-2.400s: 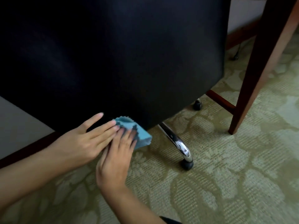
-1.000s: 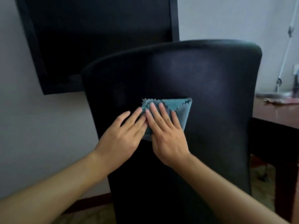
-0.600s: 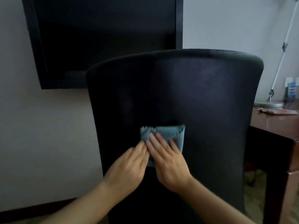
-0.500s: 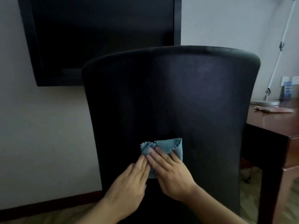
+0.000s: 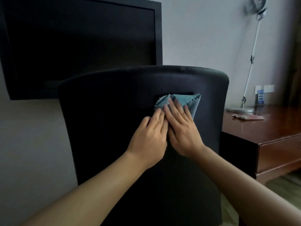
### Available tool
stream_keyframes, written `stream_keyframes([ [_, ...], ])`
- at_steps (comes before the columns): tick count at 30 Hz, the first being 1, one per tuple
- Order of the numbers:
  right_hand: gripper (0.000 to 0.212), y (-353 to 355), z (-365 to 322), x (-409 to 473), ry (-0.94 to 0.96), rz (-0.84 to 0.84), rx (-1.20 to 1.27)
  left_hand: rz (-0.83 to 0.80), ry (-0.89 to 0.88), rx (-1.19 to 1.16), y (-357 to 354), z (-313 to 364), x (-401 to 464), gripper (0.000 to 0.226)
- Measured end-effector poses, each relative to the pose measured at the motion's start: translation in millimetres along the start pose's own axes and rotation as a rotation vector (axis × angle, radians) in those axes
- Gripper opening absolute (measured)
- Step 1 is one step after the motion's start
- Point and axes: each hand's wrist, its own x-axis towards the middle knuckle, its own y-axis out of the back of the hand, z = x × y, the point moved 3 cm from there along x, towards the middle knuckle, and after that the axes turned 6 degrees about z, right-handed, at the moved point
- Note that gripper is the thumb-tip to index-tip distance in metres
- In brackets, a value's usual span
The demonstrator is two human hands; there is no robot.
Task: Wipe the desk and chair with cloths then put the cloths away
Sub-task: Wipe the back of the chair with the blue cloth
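Both hands, left hand and right hand, are now pressing the folded blue cloth flat-palmed higher up the black chair back, nearer its top edge than before.

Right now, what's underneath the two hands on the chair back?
A blue cloth lies flat under the left hand and right hand, pressed against the black chair back. Its upper part shows above the fingers; its lower part is covered.
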Motion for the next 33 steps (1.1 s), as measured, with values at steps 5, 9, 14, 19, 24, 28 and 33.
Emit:
stream_keyframes([
  [5,0.060,-29,-25,-70,-0.066,-0.093,0.099,0.104,-0.230,0.015,-34,6,-61,0.039],
  [9,0.060,-42,-44,-107,-0.042,-0.168,0.112,0.172,-0.276,-0.039,-43,12,-99,0.034],
  [14,0.057,-41,-49,-105,-0.082,-0.121,0.154,0.199,-0.211,-0.167,-33,8,-95,0.031],
  [19,0.047,-26,-55,-91,-0.183,-0.072,0.260,0.254,-0.143,-0.361,-21,-3,-84,0.023],
  [24,0.041,-1,-57,-72,-0.433,-0.031,0.447,0.154,-0.005,-0.552,-8,-2,-60,0.025],
  [28,0.039,29,-48,-46,-0.675,-0.110,0.620,-0.033,0.096,-0.729,12,-9,-21,0.030],
  [33,0.030,68,-12,8,-1.281,-0.189,0.988,-0.414,0.190,-0.991,36,-19,40,0.058],
])
